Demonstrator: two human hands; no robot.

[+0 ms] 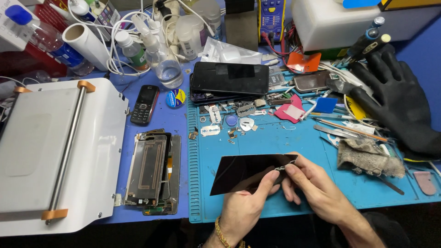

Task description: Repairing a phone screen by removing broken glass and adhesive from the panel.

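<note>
A thin black glass phone panel (241,172) is held low over the blue work mat (294,142), tilted with its left end lower. My left hand (245,204) supports it from below, thumb up against its right part. My right hand (312,181) pinches the panel's upper right corner between thumb and forefinger. Both hands grip the same panel.
An opened phone body (149,172) lies left of the mat, beside a white machine (55,151) with a metal bar. A stack of black phones (229,79), a small keypad phone (144,104), razor blades, small parts, tools, a black glove (397,98) and bottles crowd the back.
</note>
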